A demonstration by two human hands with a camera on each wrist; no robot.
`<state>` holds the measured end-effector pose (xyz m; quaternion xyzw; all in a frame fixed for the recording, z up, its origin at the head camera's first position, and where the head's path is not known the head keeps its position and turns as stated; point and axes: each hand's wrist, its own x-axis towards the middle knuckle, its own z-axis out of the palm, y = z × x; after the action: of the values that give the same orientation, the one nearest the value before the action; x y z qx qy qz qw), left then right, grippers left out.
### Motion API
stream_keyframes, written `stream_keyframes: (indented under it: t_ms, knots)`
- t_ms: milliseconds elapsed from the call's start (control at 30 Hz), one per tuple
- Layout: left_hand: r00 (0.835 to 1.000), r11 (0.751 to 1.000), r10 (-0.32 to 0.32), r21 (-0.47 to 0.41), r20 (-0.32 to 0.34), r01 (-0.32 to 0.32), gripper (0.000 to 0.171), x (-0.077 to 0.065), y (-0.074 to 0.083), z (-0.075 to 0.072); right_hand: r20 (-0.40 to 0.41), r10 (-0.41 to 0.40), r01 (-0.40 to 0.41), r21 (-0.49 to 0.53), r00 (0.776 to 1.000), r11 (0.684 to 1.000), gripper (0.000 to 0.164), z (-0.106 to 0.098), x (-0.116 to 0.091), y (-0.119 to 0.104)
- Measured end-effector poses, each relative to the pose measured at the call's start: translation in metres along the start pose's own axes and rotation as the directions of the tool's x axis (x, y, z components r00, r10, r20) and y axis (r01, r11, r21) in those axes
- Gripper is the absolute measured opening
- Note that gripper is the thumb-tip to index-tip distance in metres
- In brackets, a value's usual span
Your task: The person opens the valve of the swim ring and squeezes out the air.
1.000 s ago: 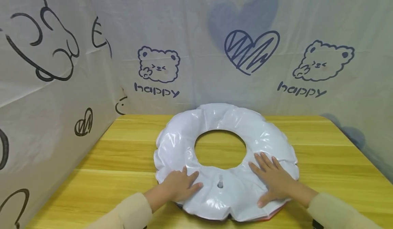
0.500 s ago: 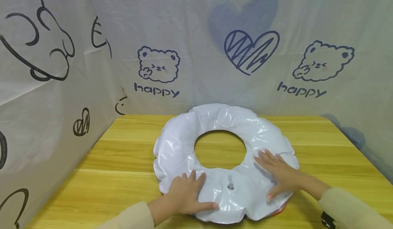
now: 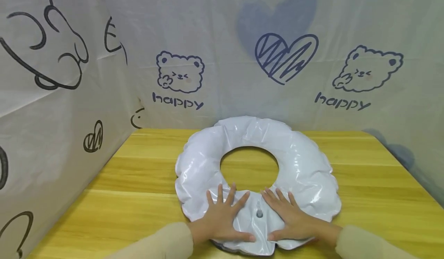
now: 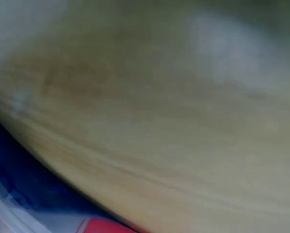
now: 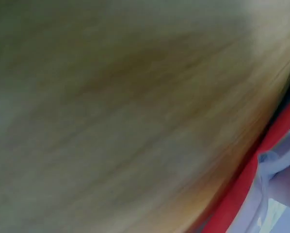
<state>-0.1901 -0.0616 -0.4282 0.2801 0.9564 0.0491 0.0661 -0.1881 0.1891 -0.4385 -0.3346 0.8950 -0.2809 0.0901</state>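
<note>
A white inflatable swim ring (image 3: pixel 204 155) lies on the wooden table, its near part wrinkled and lower than the puffed far part. On that near part, just left of the small clear valve (image 3: pixel 259 212), my left hand (image 3: pixel 225 218) presses with fingers spread. My right hand (image 3: pixel 291 220) presses flat on the other side of the valve, thumb pointing toward the left thumb. The ring's underside shows blue and red (image 4: pixel 106 226) in the left wrist view. A red edge (image 5: pixel 242 194) of it appears in the right wrist view.
The wood-grain table (image 3: pixel 138 197) extends around the ring on both sides. A white cloth with drawn bears and hearts (image 3: pixel 180 72) hangs behind it, and another printed cloth (image 3: pixel 62 135) hangs along the left side.
Both hands have moved in toward the valve; the right came across from the ring's right side, the left shifted right. The near part of the ring looks flatter and more creased between them.
</note>
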Motion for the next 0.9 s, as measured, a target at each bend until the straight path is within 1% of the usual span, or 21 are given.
stream_keyframes:
  t_ms: [67,133,300,400,467,533,567,633,700,733,767,800,833,900]
  knots:
    - [1.0,0.999,-0.007,0.045,0.0,0.007,0.101,0.002,0.001,0.002,0.004,0.021,-0.02,-0.03,1.0,0.999,0.1,0.003,0.002,-0.001]
    - [1.0,0.996,-0.013,0.083,-0.006,0.014,0.101,0.003,0.002,0.005,-0.002,0.023,-0.023,-0.072,1.0,0.997,0.099,0.006,0.004,-0.003]
    - [1.0,0.991,-0.022,0.132,-0.004,0.022,0.1,0.005,0.005,0.005,0.002,0.025,-0.024,-0.191,1.0,0.981,0.097,0.008,0.004,-0.006]
    - [0.999,0.989,-0.023,0.147,0.027,0.018,0.1,0.004,0.008,0.002,0.02,0.038,-0.031,-0.262,0.999,0.965,0.097,0.005,0.003,-0.009]
    - [0.998,0.988,-0.016,0.155,0.06,0.007,0.099,0.004,0.009,-0.002,0.051,0.048,-0.03,-0.304,0.998,0.952,0.098,0.001,0.002,-0.012]
    - [0.997,0.986,0.003,0.168,0.079,-0.016,0.095,0.004,0.009,-0.007,0.086,0.056,-0.027,-0.306,0.995,0.952,0.099,-0.007,0.0,-0.014]
    - [0.997,0.983,0.021,0.182,0.07,-0.033,0.092,0.005,0.007,-0.009,0.099,0.047,-0.015,-0.301,0.994,0.954,0.099,-0.012,0.0,-0.014]
    - [0.998,0.976,0.062,0.207,0.017,-0.064,0.086,0.006,0.001,-0.014,0.091,-0.018,0.045,-0.305,0.996,0.951,0.097,-0.024,-0.001,-0.012]
    - [0.993,0.97,0.099,0.229,-0.07,-0.08,0.082,0.008,-0.009,-0.021,0.038,-0.093,0.101,-0.323,0.995,0.941,0.095,-0.036,0.0,-0.007]
    - [0.985,0.969,0.116,0.232,-0.123,-0.085,0.08,0.01,-0.016,-0.024,-0.004,-0.127,0.117,-0.345,0.992,0.931,0.094,-0.042,0.001,-0.003]
    - [0.976,0.968,0.128,0.235,-0.175,-0.085,0.08,0.013,-0.025,-0.027,-0.045,-0.141,0.116,-0.36,0.989,0.926,0.093,-0.048,0.002,0.001]
    - [0.969,0.97,0.124,0.231,-0.213,-0.073,0.081,0.016,-0.033,-0.032,-0.086,-0.14,0.099,-0.372,0.986,0.923,0.093,-0.053,0.004,0.005]
    - [0.963,0.973,0.112,0.221,-0.244,-0.058,0.082,0.02,-0.043,-0.036,-0.121,-0.122,0.07,-0.37,0.985,0.926,0.094,-0.058,0.005,0.01]
    - [0.956,0.977,0.069,0.212,-0.285,-0.008,0.085,0.027,-0.063,-0.045,-0.168,-0.054,-0.009,-0.354,0.984,0.935,0.098,-0.066,0.007,0.021]
